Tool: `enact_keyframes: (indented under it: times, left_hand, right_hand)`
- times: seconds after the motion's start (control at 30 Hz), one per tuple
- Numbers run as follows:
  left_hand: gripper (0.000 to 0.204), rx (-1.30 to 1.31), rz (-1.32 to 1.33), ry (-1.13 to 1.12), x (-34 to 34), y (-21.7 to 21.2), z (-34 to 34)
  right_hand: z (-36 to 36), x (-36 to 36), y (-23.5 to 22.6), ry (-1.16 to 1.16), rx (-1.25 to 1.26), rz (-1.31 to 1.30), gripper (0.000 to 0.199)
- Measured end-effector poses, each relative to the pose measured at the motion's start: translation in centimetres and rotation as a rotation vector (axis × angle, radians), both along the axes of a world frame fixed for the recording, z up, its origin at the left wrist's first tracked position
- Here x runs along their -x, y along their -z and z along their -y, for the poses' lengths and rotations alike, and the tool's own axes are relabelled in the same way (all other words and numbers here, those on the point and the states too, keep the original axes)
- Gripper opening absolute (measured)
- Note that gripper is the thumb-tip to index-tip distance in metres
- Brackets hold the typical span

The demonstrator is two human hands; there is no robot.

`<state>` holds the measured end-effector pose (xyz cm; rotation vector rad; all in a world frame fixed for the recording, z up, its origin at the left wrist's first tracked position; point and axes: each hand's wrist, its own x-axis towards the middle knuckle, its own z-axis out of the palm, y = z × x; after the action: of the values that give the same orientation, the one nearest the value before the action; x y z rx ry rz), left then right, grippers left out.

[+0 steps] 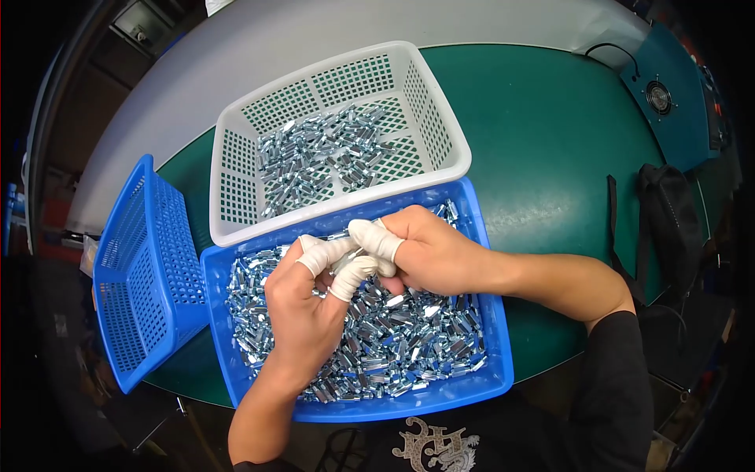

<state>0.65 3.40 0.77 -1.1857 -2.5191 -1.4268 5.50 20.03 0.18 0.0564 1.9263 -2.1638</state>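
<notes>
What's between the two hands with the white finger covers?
In the head view, the left hand and right hand meet fingertip to fingertip over the blue basket. Between their fingertips sits a small shiny metal part, mostly hidden.

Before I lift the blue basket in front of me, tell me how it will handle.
The blue basket is probably heavy: small metal parts cover its floor. Its thin mesh plastic walls may flex under that load. The loose parts would likely slide and rattle if it tilts.

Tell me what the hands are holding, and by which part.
Both hands pinch one small metal part between cot-covered fingers above the blue basket; the exact hold point is hidden.
</notes>
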Motion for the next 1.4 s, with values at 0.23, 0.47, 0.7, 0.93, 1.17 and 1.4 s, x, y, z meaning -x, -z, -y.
enact_keyframes:
  times: [0.23, 0.47, 0.7, 0.93, 1.17, 1.4]
  left_hand:
    - [0.033, -0.199, 0.226, -0.027, 0.2, 0.2, 0.4]
    - [0.026, -0.11, 0.402, 0.01, 0.2, -0.2, 0.9]
    - [0.024, -0.013, 0.119, 0.056, 1.0, -0.7, 0.5]
    - [0.028, -0.168, 0.106, -0.283, 4.9, -0.6, 2.9]
    - [0.017, 0.335, -0.272, -0.119, 1.3, -0.7, 1.5]
    - [0.021, 0.637, -0.148, 0.175, 1.0, 0.7, 1.5]
  right_hand:
    - [-0.4, 0.0, 0.0, 0.122, 0.124, -0.068, 0.048]
    - [0.2, -0.3, 0.8, 0.123, -0.044, -0.219, 0.046]
    - [0.0, -0.3, 0.2, 0.282, 0.025, -0.17, 0.046]
    - [-0.4, -0.2, 0.0, 0.37, 0.076, -0.237, 0.045]
    - [0.1, -0.2, 0.1, 0.343, 0.068, -0.229, 0.045]
    - [-0.1, -0.3, -0.2, 0.294, -0.011, -0.252, 0.045]
